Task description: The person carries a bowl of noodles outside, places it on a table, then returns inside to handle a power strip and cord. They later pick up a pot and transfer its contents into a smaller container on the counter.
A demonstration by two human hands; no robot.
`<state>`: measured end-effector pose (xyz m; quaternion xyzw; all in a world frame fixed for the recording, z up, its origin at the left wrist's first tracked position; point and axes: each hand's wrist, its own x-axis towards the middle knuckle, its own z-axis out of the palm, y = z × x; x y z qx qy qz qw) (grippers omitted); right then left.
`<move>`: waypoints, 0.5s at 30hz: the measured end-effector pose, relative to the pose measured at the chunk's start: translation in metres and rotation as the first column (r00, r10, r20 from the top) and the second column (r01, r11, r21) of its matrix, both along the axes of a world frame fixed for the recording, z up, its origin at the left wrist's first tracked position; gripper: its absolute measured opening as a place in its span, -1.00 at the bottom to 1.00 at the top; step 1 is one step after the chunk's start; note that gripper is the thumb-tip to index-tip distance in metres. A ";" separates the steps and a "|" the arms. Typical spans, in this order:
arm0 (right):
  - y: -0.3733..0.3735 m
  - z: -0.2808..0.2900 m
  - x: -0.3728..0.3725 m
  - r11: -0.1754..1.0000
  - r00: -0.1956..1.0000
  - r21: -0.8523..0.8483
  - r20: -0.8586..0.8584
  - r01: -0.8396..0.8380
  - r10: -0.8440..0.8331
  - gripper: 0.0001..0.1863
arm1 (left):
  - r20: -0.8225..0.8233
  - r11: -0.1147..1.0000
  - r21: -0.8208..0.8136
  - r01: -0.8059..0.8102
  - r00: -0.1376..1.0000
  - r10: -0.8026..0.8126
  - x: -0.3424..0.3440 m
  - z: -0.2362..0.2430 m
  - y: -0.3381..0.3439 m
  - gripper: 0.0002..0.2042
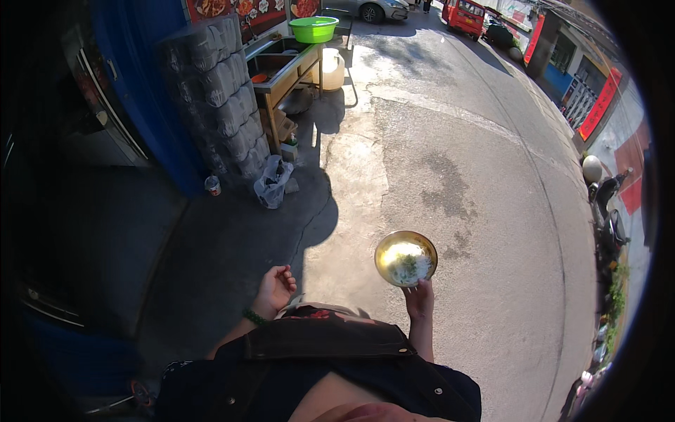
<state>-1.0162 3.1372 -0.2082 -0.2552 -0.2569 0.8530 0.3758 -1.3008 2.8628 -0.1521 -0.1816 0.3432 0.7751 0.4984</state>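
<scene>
My right hand [420, 299] grips a round, gold-coloured metal bowl [380, 260] by its near rim, out in front of me to the right in bright sun. White strands that look like noodles or shreds [415, 269], with some green bits, lie in the bowl. In front of my left side, my left hand [279, 285] hangs with its fingers loosely curled and nothing visible in them. A dark green beaded bracelet [256, 318] circles that wrist. The dark apron [323, 339] I wear shows between my arms.
Wrapped bundles [235, 116] are stacked by a blue wall at the left. Beside them stands a sink [275, 65] with a green basin [313, 29]; a plastic bag [273, 181] and a small tub [212, 185] lie below. A car, a red vehicle [464, 15] and motorbikes [610, 200] line the street.
</scene>
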 end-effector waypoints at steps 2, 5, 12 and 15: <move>0.052 0.018 -0.076 0.997 0.996 -0.025 -0.056 -0.066 0.064 -0.43 | -0.080 0.999 0.016 -0.046 0.996 0.047 -0.043 0.013 0.043 -0.90; 0.127 0.042 -0.183 0.973 0.961 -0.064 -0.187 -0.220 0.205 -0.41 | -0.156 0.994 0.022 -0.104 0.982 0.106 -0.107 0.019 0.110 -0.90; 0.304 0.048 -0.349 0.967 0.931 -0.111 -0.315 -0.228 0.184 -0.30 | 0.147 0.986 -0.161 -0.034 0.987 0.058 -0.269 -0.006 0.316 -0.91; 0.383 0.052 -0.384 0.990 0.964 -0.108 -0.260 -0.088 0.057 -0.30 | 0.056 0.991 -0.050 0.125 0.991 -0.122 -0.326 0.009 0.422 -0.90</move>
